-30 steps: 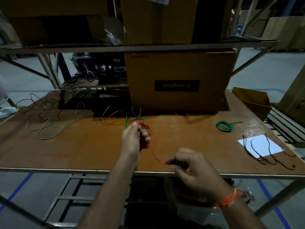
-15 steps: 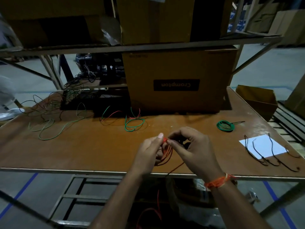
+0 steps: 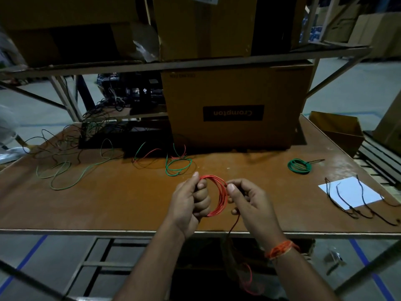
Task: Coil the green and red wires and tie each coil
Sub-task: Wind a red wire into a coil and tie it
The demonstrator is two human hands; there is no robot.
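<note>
Both hands round red coil

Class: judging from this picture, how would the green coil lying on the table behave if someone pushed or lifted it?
The green coil lies flat, so it would probably slide, not roll. Its thin loops suggest it is light. A loose tail sticks out, so it may spring apart when lifted.

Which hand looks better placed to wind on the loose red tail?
Right, probably. The right hand pinches the red coil where its loose tail drops off the table edge, while the left hand grips the coil's loops steady.
</note>
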